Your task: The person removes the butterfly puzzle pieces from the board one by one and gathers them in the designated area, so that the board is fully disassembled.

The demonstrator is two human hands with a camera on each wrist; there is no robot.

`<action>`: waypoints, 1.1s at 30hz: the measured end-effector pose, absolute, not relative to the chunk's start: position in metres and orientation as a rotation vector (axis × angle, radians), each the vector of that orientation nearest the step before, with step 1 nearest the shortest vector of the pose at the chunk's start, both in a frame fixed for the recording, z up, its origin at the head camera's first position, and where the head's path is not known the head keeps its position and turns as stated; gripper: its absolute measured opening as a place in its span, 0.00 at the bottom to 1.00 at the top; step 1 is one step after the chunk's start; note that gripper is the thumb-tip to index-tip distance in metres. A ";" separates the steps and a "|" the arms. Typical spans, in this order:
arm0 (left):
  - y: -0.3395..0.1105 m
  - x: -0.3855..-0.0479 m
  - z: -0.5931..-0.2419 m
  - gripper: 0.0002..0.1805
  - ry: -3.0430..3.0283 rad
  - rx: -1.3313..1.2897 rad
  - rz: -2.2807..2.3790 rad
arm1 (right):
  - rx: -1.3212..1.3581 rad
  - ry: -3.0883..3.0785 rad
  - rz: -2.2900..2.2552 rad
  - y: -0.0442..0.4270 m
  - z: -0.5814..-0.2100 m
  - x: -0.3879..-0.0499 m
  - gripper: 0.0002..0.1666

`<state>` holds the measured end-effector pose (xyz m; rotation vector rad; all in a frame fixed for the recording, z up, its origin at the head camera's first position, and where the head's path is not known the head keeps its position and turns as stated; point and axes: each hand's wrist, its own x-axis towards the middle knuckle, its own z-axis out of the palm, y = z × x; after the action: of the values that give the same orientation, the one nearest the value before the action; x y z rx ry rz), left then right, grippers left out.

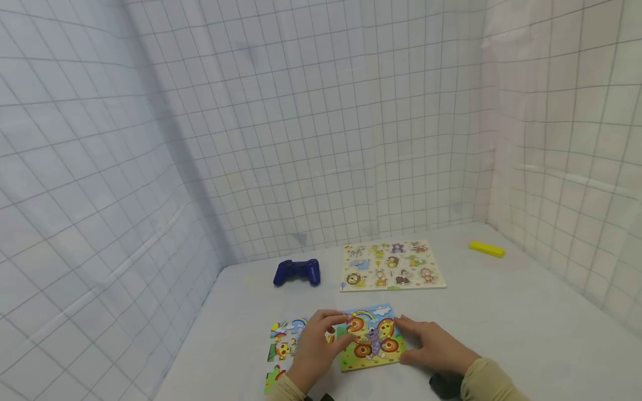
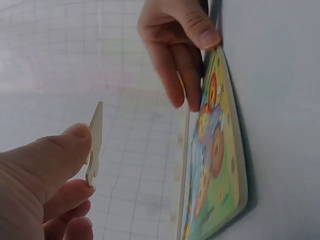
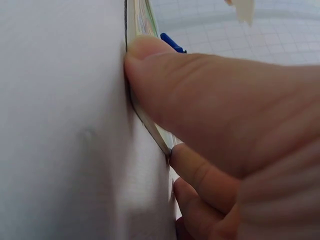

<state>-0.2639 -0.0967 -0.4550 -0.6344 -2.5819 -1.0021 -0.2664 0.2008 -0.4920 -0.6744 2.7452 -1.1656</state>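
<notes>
A small, thin jigsaw piece (image 2: 97, 132) is pinched between the thumb and fingers of my left hand (image 1: 316, 344), raised just over the left side of a puzzle board (image 1: 373, 353). The piece is turned edge-on in the left wrist view, so its picture does not show. The square board lies flat and bears a purple and orange butterfly under a rainbow. My right hand (image 1: 435, 346) rests at the board's right edge, its thumb (image 3: 150, 62) and fingers touching the side without curling round it. Loose jigsaw pieces (image 1: 282, 351) lie left of the board, partly hidden by my left hand.
Behind the board lies a larger animal puzzle board (image 1: 391, 266). A blue game controller (image 1: 297, 272) sits to its left, and a yellow block (image 1: 486, 249) at the back right. White gridded curtains (image 1: 321, 122) enclose the white table (image 1: 506, 323) at the back and sides.
</notes>
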 end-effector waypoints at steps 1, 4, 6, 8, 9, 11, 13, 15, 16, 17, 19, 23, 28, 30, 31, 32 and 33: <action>-0.104 -0.263 -0.454 0.20 -2.582 -0.622 -1.027 | -0.677 2.748 -1.161 0.201 -0.492 -0.266 0.48; -0.122 -0.261 -0.454 0.20 -2.596 -0.579 -1.002 | -0.680 2.761 -1.149 0.201 -0.491 -0.264 0.48; -0.133 -0.259 -0.455 0.20 -2.603 -0.565 -0.977 | -0.676 2.767 -1.146 0.201 -0.491 -0.262 0.48; -0.141 -0.256 -0.457 0.19 -2.618 -0.530 -0.920 | -0.662 2.759 -1.152 0.202 -0.490 -0.261 0.48; -0.145 -0.254 -0.458 0.19 -2.634 -0.509 -0.889 | -0.655 2.753 -1.158 0.203 -0.490 -0.260 0.48; -0.152 -0.250 -0.460 0.18 -2.673 -0.491 -0.833 | -0.645 2.743 -1.164 0.204 -0.489 -0.260 0.48; -0.157 -0.247 -0.463 0.19 -2.728 -0.507 -0.768 | -0.643 2.744 -1.162 0.205 -0.489 -0.260 0.48; -0.160 -0.247 -0.466 0.20 -2.781 -0.578 -0.732 | -0.643 2.748 -1.163 0.207 -0.488 -0.261 0.48; -0.161 -0.248 -0.467 0.20 -2.808 -0.616 -0.727 | -0.643 2.751 -1.163 0.207 -0.488 -0.262 0.48; -0.162 -0.249 -0.468 0.20 -2.840 -0.644 -0.729 | -0.646 2.755 -1.162 0.208 -0.488 -0.262 0.48; -0.163 -0.251 -0.471 0.19 -2.877 -0.696 -0.730 | -0.644 2.747 -1.173 0.208 -0.487 -0.263 0.48; -0.164 -0.254 -0.474 0.18 -2.936 -0.722 -0.742 | -0.632 2.730 -1.184 0.208 -0.488 -0.263 0.48; -0.164 -0.254 -0.474 0.20 -2.934 -0.733 -0.712 | -0.601 2.729 -1.182 0.207 -0.489 -0.263 0.48; -0.163 -0.253 -0.471 0.22 -2.906 -0.701 -0.726 | -0.580 2.731 -1.193 0.207 -0.488 -0.263 0.49; -0.162 -0.252 -0.469 0.23 -2.885 -0.669 -0.745 | -0.564 2.731 -1.209 0.207 -0.488 -0.263 0.49; -0.161 -0.252 -0.466 0.24 -2.858 -0.636 -0.770 | -0.554 2.737 -1.228 0.206 -0.487 -0.263 0.49; -0.160 -0.252 -0.463 0.26 -2.827 -0.609 -0.809 | -0.546 2.742 -1.253 0.205 -0.485 -0.264 0.48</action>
<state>-0.2520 -0.1603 -0.4629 -0.6090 -2.8269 -0.8090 -0.2636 0.2051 -0.4854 -0.5462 2.7419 -1.2528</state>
